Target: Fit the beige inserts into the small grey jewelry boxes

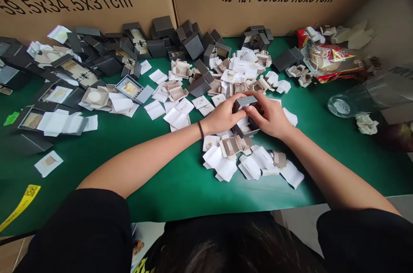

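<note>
Both my hands meet at the middle of the green table [180,182]. My left hand [222,117] and my right hand [269,116] are closed on a small dark grey box [245,103], holding its lid from both sides. Beneath it sits an open dark grey box base [247,129] with a pale insert. Around my hands lie several white cards [258,165] and beige cardboard inserts [234,145].
Many dark grey boxes and lids [190,43] are heaped at the back and left, against two large cardboard cartons [258,2]. A red snack bag [329,60] and a clear bottle lying on its side [371,92] are at the right. A yellow tag [24,200] lies at the front left.
</note>
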`<state>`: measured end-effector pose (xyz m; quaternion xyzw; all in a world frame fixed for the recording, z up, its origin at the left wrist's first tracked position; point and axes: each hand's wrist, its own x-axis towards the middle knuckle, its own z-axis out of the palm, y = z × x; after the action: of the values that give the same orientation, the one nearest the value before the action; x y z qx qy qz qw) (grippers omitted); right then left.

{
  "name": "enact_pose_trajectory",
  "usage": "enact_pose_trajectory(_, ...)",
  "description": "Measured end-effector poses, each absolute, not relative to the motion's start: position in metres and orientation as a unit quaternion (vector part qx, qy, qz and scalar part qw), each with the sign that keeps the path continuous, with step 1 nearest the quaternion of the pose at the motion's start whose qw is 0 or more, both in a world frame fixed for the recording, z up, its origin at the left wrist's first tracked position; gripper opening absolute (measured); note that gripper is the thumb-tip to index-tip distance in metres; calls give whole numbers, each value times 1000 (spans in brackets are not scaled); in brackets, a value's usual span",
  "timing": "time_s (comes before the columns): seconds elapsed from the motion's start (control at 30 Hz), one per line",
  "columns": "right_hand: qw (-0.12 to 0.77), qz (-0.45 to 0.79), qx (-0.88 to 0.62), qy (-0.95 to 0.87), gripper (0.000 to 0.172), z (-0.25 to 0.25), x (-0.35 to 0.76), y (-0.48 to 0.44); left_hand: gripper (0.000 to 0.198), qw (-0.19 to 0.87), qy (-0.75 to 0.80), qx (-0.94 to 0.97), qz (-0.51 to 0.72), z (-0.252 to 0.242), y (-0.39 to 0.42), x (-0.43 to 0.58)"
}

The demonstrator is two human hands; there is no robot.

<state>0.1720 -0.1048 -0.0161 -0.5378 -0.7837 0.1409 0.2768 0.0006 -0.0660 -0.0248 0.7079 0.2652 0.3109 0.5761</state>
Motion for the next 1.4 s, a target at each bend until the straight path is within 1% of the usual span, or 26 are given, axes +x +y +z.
enact_pose_trajectory(0.1, 309, 163, -523, -777, 51, -15, 172, -104, 24, 596, 287, 659, 359, -32, -64, 2)
enact_pose_trajectory(0.2, 362, 188, -504, -761, 58, -14, 171, -105, 17, 579, 318, 609, 439, -39, -60, 4)
enact_pose_trajectory(0.27, 376, 180, -504, -756, 59, -14, 169, -107, 16, 566, 321, 599, 467, -41, -58, 3)
enact_pose_trajectory(0.33, 371, 159, -520, -753, 54, -15, 166, -108, 19, 565, 307, 603, 472, -40, -58, 2)
enact_pose_trajectory(0.4, 375, 149, -538, -741, 45, -16, 164, -109, 26, 570, 285, 620, 458, -35, -59, 0)
enact_pose_trajectory(0.47, 393, 157, -546, -723, 37, -16, 163, -109, 34, 574, 268, 643, 431, -30, -62, -1)
enact_pose_trajectory(0.53, 403, 168, -546, -715, 34, -16, 162, -109, 41, 571, 265, 665, 402, -26, -65, -2)
enact_pose_trajectory(0.6, 394, 176, -545, -719, 35, -15, 162, -108, 43, 560, 274, 675, 395, -24, -68, -3)
enact_pose_trajectory(0.73, 369, 192, -554, -721, 44, -12, 164, -107, 47, 522, 270, 685, 431, -25, -71, -2)
enact_pose_trajectory(0.83, 368, 220, -558, -711, 46, -10, 165, -107, 48, 491, 249, 703, 449, -25, -73, -2)
enact_pose_trajectory(0.93, 376, 239, -553, -704, 38, -11, 165, -108, 47, 477, 234, 725, 439, -25, -73, -2)
enact_pose_trajectory(1.03, 405, 240, -553, -687, 27, -14, 164, -107, 46, 482, 227, 741, 409, -25, -73, -2)
enact_pose_trajectory(1.13, 427, 229, -557, -675, 20, -17, 164, -106, 44, 475, 225, 750, 401, -26, -73, -1)
enact_pose_trajectory(1.3, 417, 175, -570, -686, 19, -16, 164, -106, 33, 434, 272, 757, 406, -23, -75, -2)
enact_pose_trajectory(1.4, 380, 146, -561, -720, 27, -13, 164, -108, 25, 413, 295, 741, 440, -22, -72, -3)
